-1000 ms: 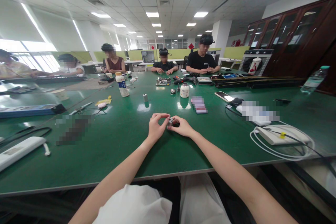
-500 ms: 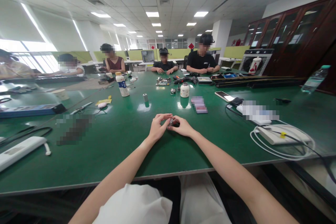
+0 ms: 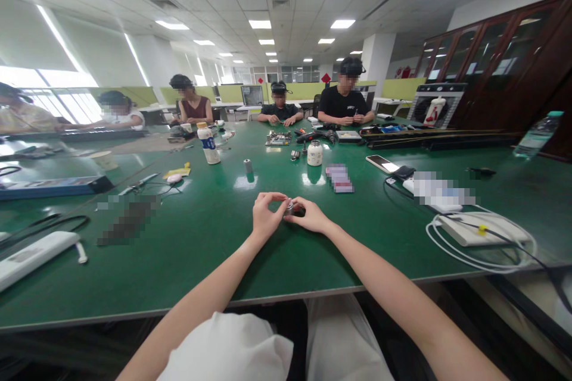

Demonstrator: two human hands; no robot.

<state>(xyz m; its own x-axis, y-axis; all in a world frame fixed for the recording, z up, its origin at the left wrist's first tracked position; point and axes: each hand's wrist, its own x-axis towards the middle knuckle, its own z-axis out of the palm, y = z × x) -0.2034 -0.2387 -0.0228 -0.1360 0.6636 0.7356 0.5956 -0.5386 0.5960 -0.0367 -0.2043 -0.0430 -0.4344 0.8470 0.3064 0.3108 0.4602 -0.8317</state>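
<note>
A small silver-grey metal cylinder point(image 3: 289, 209) is between my hands, just above or on the green table top; its lower part is partly covered by fingers. My right hand point(image 3: 311, 216) grips it from the right, thumb and fingers curled round its side. From the left, my left hand point(image 3: 268, 214) pinches at its upper part, thumb and fingertips meeting there. Another grey metal cylinder point(image 3: 248, 165) stands upright on the table beyond my left hand. Farther off to the right of it stands a white jar point(image 3: 314, 153).
The green table point(image 3: 201, 262) ends at an edge near my lap. A blue-and-white bottle point(image 3: 208, 144), a circuit board point(image 3: 277, 139) and a phone point(image 3: 382, 164) lie around. Coiled white cable point(image 3: 431, 238) is on the right, a white power strip point(image 3: 40, 259) on the left. Several people sit across.
My left hand has shifted slightly left and its fingertips have drawn back a little, baring the cylinder's top. My right hand stays nearly in place on the cylinder.
</note>
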